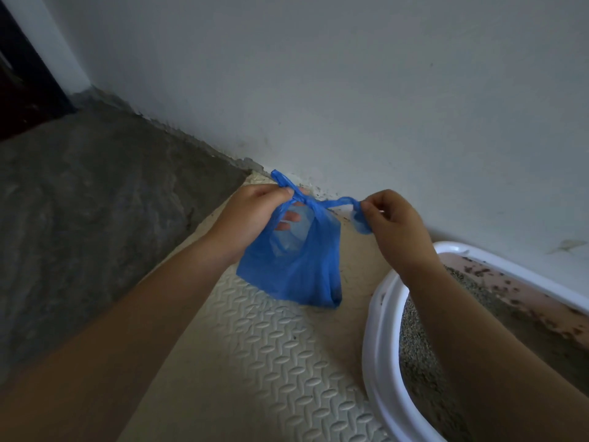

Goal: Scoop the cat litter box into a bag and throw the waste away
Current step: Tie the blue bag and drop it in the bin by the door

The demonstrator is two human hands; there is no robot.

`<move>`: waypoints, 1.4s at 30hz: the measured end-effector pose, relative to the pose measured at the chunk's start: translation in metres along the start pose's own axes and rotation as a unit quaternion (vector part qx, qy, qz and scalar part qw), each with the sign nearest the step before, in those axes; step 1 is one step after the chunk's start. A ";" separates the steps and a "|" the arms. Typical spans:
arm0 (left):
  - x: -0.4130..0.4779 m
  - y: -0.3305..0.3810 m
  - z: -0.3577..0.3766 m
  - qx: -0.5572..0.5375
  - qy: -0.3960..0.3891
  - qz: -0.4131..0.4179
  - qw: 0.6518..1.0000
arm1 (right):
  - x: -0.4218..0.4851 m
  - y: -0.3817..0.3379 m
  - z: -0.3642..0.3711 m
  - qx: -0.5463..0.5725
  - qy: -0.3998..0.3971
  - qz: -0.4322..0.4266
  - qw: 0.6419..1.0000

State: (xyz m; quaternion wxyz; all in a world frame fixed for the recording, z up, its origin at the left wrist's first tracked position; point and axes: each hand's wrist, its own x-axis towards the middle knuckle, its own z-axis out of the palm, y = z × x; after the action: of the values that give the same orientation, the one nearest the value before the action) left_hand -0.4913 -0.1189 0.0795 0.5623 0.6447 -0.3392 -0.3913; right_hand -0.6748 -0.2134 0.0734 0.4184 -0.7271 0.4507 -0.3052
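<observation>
Blue bag (296, 266), apparently being tied shut above the foam mat (261, 346). If the thin handles are being pulled too hard or unevenly, they could be torn or the knot left loose, and waste could be spilled onto the mat. One twisted handle is being pinched by the left hand (255, 212), the other by the right hand (395, 221), with the hands apart. The bag is being hung between and below them, beside the left rim of the litter box (379, 330).

Cream foam mat (255, 362) with a stamped pattern, pushed up against a scuffed white wall (350, 90). Bare grey concrete floor (79, 202) beside it, dark doorway (19, 74) far left.
</observation>
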 end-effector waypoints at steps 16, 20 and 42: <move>0.010 -0.044 -0.035 -0.214 0.166 -0.149 0.951 | 0.015 0.034 -0.022 0.111 0.216 0.168 0.955; 0.010 -0.060 -0.048 -0.210 0.185 -0.177 0.944 | 0.010 0.050 -0.030 0.091 0.233 0.196 0.948; 0.025 -0.043 -0.073 0.006 0.169 0.006 0.986 | 0.026 0.003 -0.039 0.085 0.212 0.090 0.969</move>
State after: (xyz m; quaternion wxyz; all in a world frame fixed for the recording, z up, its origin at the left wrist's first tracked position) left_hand -0.4158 -0.1011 0.0380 0.6102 0.7024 -0.2458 -0.2716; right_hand -0.6974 -0.2506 0.0906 0.3993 -0.5639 0.5648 -0.4513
